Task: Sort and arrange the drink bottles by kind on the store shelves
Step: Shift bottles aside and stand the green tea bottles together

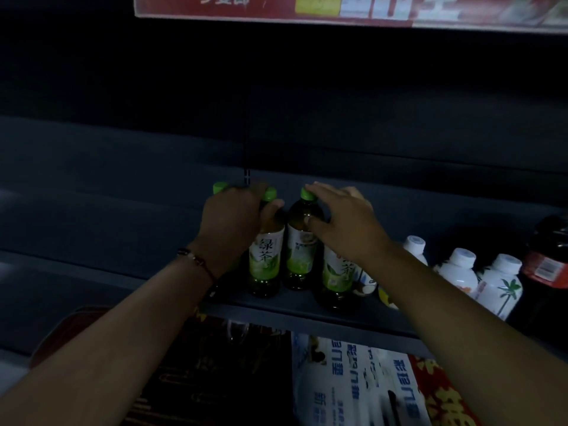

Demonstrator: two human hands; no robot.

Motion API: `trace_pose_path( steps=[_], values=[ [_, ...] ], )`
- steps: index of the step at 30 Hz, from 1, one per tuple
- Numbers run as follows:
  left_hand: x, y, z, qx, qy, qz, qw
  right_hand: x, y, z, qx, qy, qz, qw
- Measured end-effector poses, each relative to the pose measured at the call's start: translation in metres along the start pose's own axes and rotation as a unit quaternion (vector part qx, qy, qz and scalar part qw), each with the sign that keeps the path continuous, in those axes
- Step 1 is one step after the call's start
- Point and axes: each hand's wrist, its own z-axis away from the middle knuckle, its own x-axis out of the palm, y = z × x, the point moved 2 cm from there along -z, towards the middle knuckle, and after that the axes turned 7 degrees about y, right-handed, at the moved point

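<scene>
Left hand: the left hand (236, 216) is curled round the neck and shoulder of a green tea bottle (266, 256), thumb on the near side; another green cap (220, 188) pokes out behind its knuckles, so it may be steadying a further bottle I can't properly see.
Right hand: the right hand (341, 222) has straight fingers laid over the cap of the middle green tea bottle (302, 241) and the thumb pressed on its shoulder, a loose pinch rather than a full grip.
Third tea: a front green tea bottle (336, 275) stands just beside, partly under the right wrist.
Shelf: all three stand upright, crowded together, on the dark shelf (307, 309).
Neighbours: to the right, white bottles with pale caps (458, 272), then a dark red-labelled bottle (550, 256) at the edge.
Step in hand: I'd say gathering the green teas into one block.
Next move: probably sliding them snug and labels forward, without toppling the front one.
</scene>
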Motion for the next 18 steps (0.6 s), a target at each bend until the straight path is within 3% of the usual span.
trace_pose_path(
  steps=[3,5,8,10,11,13,15,18],
  values=[
    [0.008,0.004,0.000,-0.027,-0.033,-0.003,0.999,0.000,-0.010,0.002,-0.007,0.011,0.065,0.998],
    [0.000,-0.002,0.012,-0.039,0.007,0.017,0.999,0.002,-0.025,0.008,-0.050,0.065,0.075,0.994],
    [-0.015,-0.019,0.041,-0.104,0.097,0.062,0.988,0.013,-0.052,0.018,-0.037,0.083,-0.050,0.995],
    [-0.008,-0.035,0.061,-0.176,0.084,0.136,0.971,0.026,-0.068,0.017,0.026,0.042,-0.149,0.988],
    [-0.001,-0.040,0.067,-0.221,0.052,0.212,0.951,0.033,-0.072,0.013,0.069,0.015,-0.193,0.979],
    [0.021,-0.049,0.078,-0.300,-0.003,0.399,0.866,0.049,-0.073,-0.001,0.147,-0.009,-0.256,0.955],
    [0.034,-0.053,0.085,-0.350,-0.053,0.497,0.793,0.062,-0.073,-0.011,0.178,-0.008,-0.264,0.948],
    [0.038,-0.056,0.087,-0.353,-0.085,0.497,0.788,0.075,-0.072,-0.007,0.151,-0.006,-0.124,0.981]
  ],
)
